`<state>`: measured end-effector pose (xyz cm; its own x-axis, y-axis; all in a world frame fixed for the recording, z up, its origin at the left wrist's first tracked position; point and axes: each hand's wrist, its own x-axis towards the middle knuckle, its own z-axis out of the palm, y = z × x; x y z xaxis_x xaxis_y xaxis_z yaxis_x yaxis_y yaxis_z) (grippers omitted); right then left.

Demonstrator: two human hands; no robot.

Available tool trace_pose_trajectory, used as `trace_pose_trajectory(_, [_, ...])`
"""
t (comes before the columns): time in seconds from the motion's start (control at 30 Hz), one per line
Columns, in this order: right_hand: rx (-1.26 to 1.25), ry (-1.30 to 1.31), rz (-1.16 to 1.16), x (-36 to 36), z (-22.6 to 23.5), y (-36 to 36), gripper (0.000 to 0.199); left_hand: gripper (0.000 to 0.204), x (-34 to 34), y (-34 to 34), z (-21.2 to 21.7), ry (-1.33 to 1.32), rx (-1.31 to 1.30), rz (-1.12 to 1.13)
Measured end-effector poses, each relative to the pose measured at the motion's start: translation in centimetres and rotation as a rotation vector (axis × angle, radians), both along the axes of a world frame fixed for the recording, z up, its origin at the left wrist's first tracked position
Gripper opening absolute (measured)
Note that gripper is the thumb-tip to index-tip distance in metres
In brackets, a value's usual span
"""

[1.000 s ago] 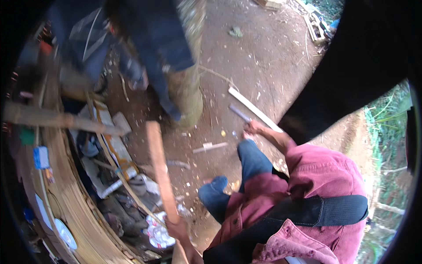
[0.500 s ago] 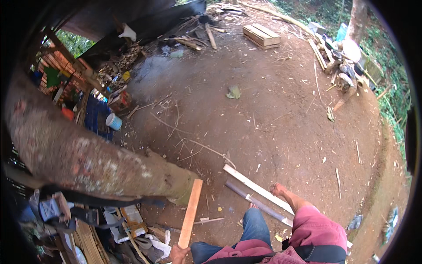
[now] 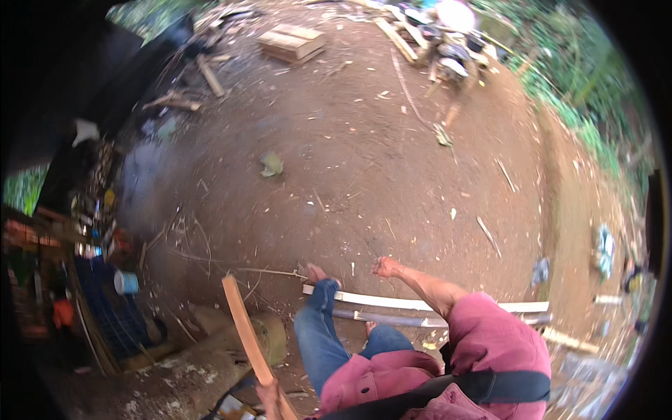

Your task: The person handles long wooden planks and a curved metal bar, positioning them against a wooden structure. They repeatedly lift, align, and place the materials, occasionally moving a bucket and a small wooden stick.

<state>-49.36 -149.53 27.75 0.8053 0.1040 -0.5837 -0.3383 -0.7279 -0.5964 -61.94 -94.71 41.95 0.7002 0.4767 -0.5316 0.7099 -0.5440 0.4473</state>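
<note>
My left hand (image 3: 269, 396), at the lower edge, is closed around a narrow reddish-brown wooden plank (image 3: 244, 325). The plank slants upward and to the left, its far end free in the air. My right hand (image 3: 386, 267) hangs out ahead of me over the bare dirt, holding nothing; its fingers look loosely bent and apart. Below that hand, a long pale wooden strip (image 3: 392, 301) lies on the ground. Beside it lies a greyish pole (image 3: 427, 321). My legs straddle both pieces, with one bare foot (image 3: 323, 272) beyond them.
A tree trunk (image 3: 182, 374) crosses the lower left. Thin branches (image 3: 210, 260) lie on the dirt near a white bucket (image 3: 126, 283). Far off are a wooden crate (image 3: 291, 43) and a heap of boards and pots (image 3: 448, 52). A trodden ridge (image 3: 549, 189) runs along the right.
The view has swung to the right, and one leg has stepped past the pale strip. My left hand still grips the plank, which now leans left. My right arm has reached leftward.
</note>
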Motion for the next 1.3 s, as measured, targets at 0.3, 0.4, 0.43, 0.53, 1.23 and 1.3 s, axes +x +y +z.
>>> trace_pose_trajectory(0.3, [0.255, 0.299, -0.585, 17.5, -3.6, -8.7, 0.036, 0.054, 26.1, -3.1, -10.3, 0.266, 0.128, 0.153])
trace_pose_trajectory(0.4, [0.178, 0.514, -0.548, 22.7, -4.1, -10.4, 0.035, 0.062, 27.3, -3.0, -11.6, 0.241, -0.001, 0.172])
trace_pose_trajectory(0.43, [0.188, 0.540, -0.526, 25.3, -4.5, -10.8, 0.035, 0.063, 29.4, -3.9, -10.0, 0.188, -0.049, 0.203])
trace_pose_trajectory(0.53, [0.405, 0.533, -0.563, 36.3, -2.7, -7.1, 0.034, 0.064, 35.3, -5.1, -5.9, 0.315, 0.005, 0.258])
trace_pose_trajectory(1.23, [0.068, -0.003, 0.818, 95.4, -2.9, 43.4, 0.049, 0.055, 51.0, -5.8, -15.2, -0.056, 0.053, 1.037])
trace_pose_trajectory(1.3, [0.016, -0.065, 0.890, 96.2, -1.5, 52.0, 0.054, 0.058, 53.4, -3.9, -14.6, 0.151, 0.033, 1.036])
